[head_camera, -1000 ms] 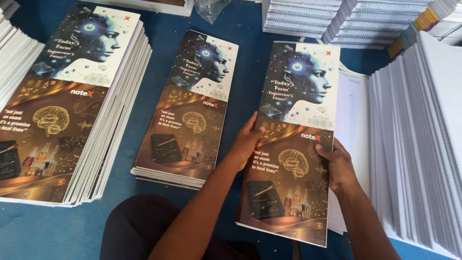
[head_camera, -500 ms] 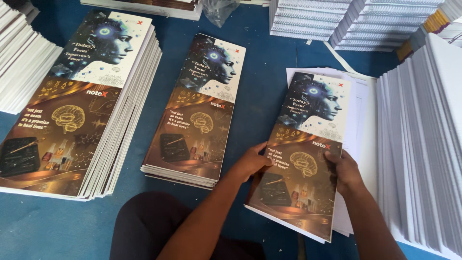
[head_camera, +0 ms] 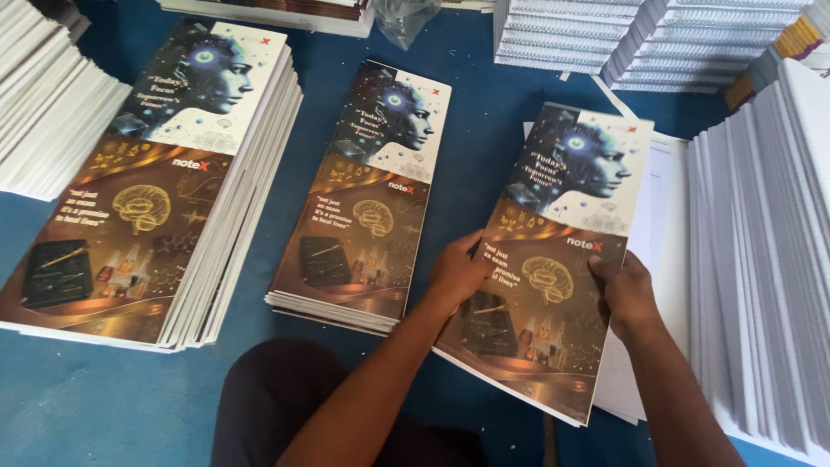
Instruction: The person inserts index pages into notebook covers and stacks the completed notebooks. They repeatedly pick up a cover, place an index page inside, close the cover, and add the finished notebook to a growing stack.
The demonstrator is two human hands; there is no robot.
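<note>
The printed cover sheet (head_camera: 553, 259), tilted above a white page stack (head_camera: 661, 225) on the blue floor (head_camera: 471, 130), is gripped at its edges by the left hand (head_camera: 458, 272) and right hand (head_camera: 627, 290), apparently mid-alignment, needing squared corners next.

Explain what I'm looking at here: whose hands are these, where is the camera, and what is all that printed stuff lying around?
No machine here: a person works with bare hands, filmed from a camera on their own head, looking down. The left hand and right hand grip the side edges of a thin bundle of printed covers, tilted above white sheets. On the blue surface lie a tall pile of the same covers at left and a lower pile in the middle. White paper stacks stand along the right and top.
</note>
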